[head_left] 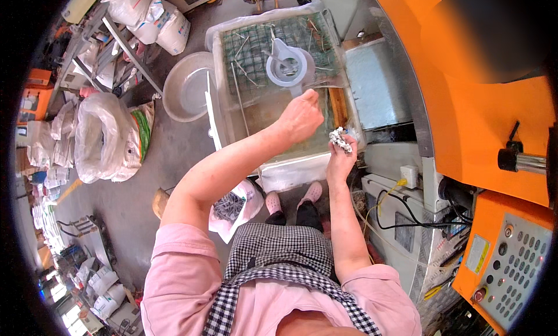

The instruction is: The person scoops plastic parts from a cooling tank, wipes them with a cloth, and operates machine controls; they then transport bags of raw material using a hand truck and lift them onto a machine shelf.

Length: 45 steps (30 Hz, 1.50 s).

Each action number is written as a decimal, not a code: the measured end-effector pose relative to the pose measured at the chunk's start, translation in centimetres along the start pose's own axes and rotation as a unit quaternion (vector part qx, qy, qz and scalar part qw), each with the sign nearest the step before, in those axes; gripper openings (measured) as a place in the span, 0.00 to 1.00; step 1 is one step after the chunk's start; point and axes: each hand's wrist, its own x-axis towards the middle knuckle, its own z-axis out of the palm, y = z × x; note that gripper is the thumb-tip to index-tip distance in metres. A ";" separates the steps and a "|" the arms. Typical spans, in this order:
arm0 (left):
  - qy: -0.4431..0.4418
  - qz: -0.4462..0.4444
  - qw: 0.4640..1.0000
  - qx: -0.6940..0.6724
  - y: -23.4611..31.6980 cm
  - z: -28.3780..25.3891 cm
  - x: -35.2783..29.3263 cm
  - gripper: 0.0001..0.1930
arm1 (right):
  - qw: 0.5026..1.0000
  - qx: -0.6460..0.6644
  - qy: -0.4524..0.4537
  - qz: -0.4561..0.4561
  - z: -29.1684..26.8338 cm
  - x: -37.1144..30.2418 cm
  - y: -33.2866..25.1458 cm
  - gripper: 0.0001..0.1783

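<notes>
My left hand (302,116) is closed in a fist over a large pale tub (302,169) with brownish water in it. Whatever those fingers hold, if anything, is hidden. Just beyond it, a blue-grey plastic ring-shaped piece with a handle (278,77) rests over the green netting (250,51) at the tub's far part; I cannot tell whether my fist touches it. By the tub's right rim, my right hand (343,156) grips a lumpy grey-white clump (338,138), which shows above the fingers. Thin pale sticks lie scattered on the netting.
Left of the tub is a round grey basin (183,89). A white bag of dark grey pieces (244,205) stands near my feet. An orange machine (465,133) with a button panel (517,266) fills the right side. Cables (401,220) hang there. Large sacks (110,141) stand farther left.
</notes>
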 end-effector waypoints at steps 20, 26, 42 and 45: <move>0.211 -0.292 0.845 -0.395 1.0 -1.2 -3.8 0.18 | 0.892 -0.286 -0.091 -0.337 6.1 -0.8 -7.0 0.12; 0.208 -0.268 0.846 -0.412 1.6 -1.3 -4.0 0.17 | 0.808 -0.360 -0.076 -0.459 6.1 -0.5 -6.9 0.12; 0.255 -0.223 0.747 -0.572 1.8 -0.6 -5.6 0.10 | 0.880 -0.335 0.035 -0.335 1.0 2.2 -8.4 0.09; 0.229 -0.237 0.708 -0.625 0.9 1.3 -5.7 0.11 | 0.953 -0.192 0.050 -0.228 0.7 1.7 -10.0 0.07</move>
